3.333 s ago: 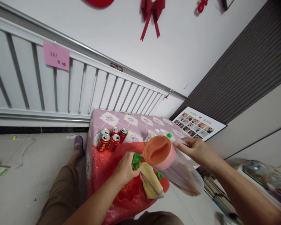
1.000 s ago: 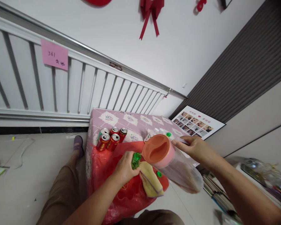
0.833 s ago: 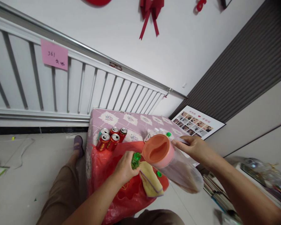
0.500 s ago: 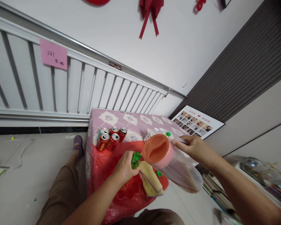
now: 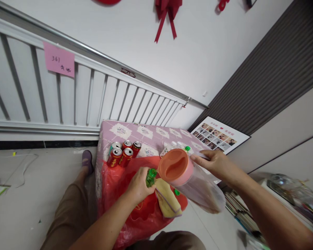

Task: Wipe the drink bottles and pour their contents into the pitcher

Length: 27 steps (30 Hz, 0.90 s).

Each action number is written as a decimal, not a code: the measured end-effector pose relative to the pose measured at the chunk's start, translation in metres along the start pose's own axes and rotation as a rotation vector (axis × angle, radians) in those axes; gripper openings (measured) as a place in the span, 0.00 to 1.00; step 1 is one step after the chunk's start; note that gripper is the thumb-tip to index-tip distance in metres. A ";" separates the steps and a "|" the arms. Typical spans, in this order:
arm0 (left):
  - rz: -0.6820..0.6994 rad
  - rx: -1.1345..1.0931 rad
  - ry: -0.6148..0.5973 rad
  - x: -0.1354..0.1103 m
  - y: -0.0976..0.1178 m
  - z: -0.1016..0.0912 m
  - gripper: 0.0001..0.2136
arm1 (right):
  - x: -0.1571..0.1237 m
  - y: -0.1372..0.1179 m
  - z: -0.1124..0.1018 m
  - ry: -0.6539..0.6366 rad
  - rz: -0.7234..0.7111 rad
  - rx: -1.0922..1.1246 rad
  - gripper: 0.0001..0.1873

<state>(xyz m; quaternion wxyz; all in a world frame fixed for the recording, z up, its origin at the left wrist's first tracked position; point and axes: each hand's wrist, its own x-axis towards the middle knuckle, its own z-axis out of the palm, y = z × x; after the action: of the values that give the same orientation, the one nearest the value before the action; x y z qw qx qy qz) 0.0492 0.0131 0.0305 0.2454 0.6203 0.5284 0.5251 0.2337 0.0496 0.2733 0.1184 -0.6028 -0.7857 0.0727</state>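
Observation:
My left hand [image 5: 140, 185] is wrapped round the neck of a green bottle [image 5: 151, 177], its mouth uncovered and facing up. In my right hand [image 5: 216, 164] is the handle of a clear pitcher [image 5: 203, 189] with an orange lid [image 5: 173, 164]. The pitcher lies tipped over, its lid end close beside the bottle's mouth; some brownish liquid shows toward its base. Below them a folded yellow cloth [image 5: 168, 199] rests on red plastic sheeting [image 5: 120, 225]. A green cap [image 5: 176, 192] lies beside the cloth.
Several opened drink cans [image 5: 127, 157] stand at the left on the flowered tablecloth [image 5: 146, 133]. Behind the pitcher are clear bottles, one with a green cap [image 5: 187, 148]. A radiator [image 5: 114, 93] runs along the wall. Books [image 5: 241, 211] are stacked at lower right.
Almost nothing differs. Both hands keep their holds, and the pitcher stays tipped beside the bottle's mouth.

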 end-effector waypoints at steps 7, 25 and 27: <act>-0.007 -0.008 -0.001 0.000 -0.002 0.001 0.21 | -0.001 -0.002 0.000 0.008 0.016 0.006 0.27; -0.012 -0.017 -0.003 0.000 -0.002 0.001 0.22 | -0.002 -0.008 -0.002 0.004 -0.001 -0.022 0.26; -0.012 -0.015 -0.005 0.000 -0.002 0.001 0.22 | -0.002 -0.008 -0.002 -0.004 0.001 -0.021 0.26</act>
<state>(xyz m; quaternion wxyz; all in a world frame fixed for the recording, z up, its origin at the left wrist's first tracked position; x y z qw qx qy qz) 0.0496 0.0137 0.0287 0.2548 0.6164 0.5276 0.5261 0.2272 0.0457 0.2775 0.1107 -0.6042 -0.7864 0.0658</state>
